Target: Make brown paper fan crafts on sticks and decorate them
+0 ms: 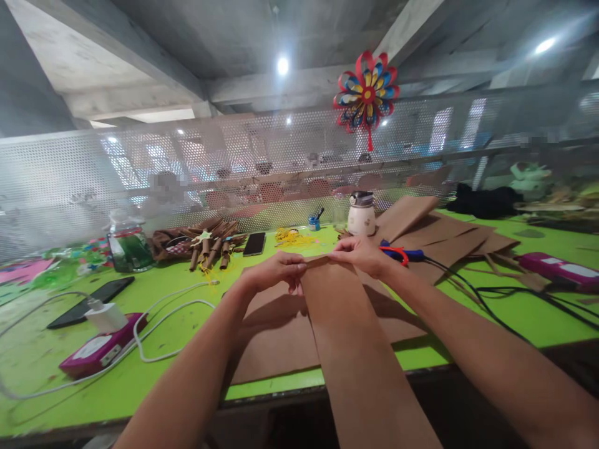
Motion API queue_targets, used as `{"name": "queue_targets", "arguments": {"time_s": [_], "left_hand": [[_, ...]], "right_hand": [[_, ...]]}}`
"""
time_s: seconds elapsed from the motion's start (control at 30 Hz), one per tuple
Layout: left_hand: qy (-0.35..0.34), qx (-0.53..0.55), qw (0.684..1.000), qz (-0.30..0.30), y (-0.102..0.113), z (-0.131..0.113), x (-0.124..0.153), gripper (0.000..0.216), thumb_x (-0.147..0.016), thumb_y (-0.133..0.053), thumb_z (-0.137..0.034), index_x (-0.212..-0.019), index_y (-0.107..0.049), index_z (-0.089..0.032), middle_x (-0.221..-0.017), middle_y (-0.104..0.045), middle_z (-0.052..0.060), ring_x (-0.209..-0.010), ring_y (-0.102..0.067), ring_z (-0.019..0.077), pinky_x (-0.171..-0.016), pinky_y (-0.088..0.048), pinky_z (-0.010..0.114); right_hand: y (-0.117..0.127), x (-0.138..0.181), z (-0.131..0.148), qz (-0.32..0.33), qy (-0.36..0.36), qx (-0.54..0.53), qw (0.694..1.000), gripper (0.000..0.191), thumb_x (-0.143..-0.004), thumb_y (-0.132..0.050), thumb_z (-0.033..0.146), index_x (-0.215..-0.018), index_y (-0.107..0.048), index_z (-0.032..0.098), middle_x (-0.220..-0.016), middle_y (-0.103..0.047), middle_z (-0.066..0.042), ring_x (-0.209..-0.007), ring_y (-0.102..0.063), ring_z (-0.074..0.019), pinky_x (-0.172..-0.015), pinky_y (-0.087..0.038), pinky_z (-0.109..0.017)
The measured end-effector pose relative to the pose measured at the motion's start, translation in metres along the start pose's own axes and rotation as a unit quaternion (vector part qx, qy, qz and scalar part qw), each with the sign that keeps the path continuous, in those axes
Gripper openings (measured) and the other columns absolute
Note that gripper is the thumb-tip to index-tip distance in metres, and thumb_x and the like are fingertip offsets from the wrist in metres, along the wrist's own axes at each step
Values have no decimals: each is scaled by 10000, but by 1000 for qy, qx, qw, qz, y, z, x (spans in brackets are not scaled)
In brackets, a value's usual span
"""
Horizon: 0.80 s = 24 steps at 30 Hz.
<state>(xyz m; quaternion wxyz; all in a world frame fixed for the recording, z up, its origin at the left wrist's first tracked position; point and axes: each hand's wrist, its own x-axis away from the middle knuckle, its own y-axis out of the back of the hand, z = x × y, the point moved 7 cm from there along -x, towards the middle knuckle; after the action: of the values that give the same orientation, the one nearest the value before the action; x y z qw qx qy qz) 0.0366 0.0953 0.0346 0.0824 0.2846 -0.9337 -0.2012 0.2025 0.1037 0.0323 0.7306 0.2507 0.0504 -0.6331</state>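
Observation:
A long strip of brown kraft paper [346, 324] runs from the table toward me and hangs over the front edge. Its far end has a narrow fold or roll along it. My left hand [283, 269] pinches the left corner of that end, while my right hand [358, 252] pinches the right corner between thumb and fingers. Beneath the strip a wider brown paper sheet [281, 343] lies flat on the green table. Just beyond my right wrist are red-handled scissors [397, 253] and a blue tool with a black cord [416, 255], partly hidden.
More brown paper sheets [444, 234] are piled at the right, near a white bottle [362, 215]. A purple power strip [100, 346] with a white charger and cable lies left; another purple power strip [559, 269] lies right. Rolled paper tubes [210, 252] and a phone [254, 244] sit behind.

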Motion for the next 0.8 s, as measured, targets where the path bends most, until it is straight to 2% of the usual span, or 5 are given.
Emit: {"name": "queue_targets", "arguments": {"time_s": [0.2, 0.3, 0.43, 0.67, 0.8], "left_hand": [[-34, 47, 998, -8, -1, 0, -1, 236, -855, -492, -368, -809, -514, -138, -636, -596, 18, -568, -585, 108, -516, -411, 219], [-57, 63, 996, -5, -11, -4, -5, 245, -864, -475, -379, -828, -512, -140, -644, -585, 14, -563, -572, 101, -540, -424, 230], [-53, 90, 995, 8, -26, -3, -11, 268, -852, -486, -411, -865, -511, -145, -671, -574, 11, -584, -585, 113, -569, -438, 250], [-40, 117, 992, -34, -30, 16, -23, 335, -829, -523, -422, -993, -541, -130, -779, -624, 62, -670, -617, 136, -612, -449, 251], [-18, 145, 983, -113, -11, 30, -24, 403, -811, -558, -410, -1098, -502, -132, -876, -643, 107, -720, -634, 163, -663, -477, 302]], "right_hand": [[1, 5, 9, 31, -22, -208, 977, 337, -772, -560, 461, -898, -666, 167, -757, -651, -52, -672, -586, -140, -631, -461, -275], [-18, 14, 18, 138, -37, -246, 959, 434, -707, -665, 363, -1105, -596, 207, -887, -673, -54, -757, -619, -160, -690, -484, -296], [-32, 23, 27, 232, -10, -216, 948, 362, -672, -705, 284, -1007, -636, 164, -903, -671, -62, -810, -617, -172, -744, -478, -304], [-13, 11, 26, 156, 94, -122, 976, 206, -710, -665, 319, -862, -662, 179, -995, -623, -56, -988, -544, -199, -892, -401, -341], [2, 2, 15, 97, 73, -137, 983, 286, -722, -642, 368, -937, -645, 180, -961, -638, -68, -913, -567, -188, -843, -424, -344]]}}
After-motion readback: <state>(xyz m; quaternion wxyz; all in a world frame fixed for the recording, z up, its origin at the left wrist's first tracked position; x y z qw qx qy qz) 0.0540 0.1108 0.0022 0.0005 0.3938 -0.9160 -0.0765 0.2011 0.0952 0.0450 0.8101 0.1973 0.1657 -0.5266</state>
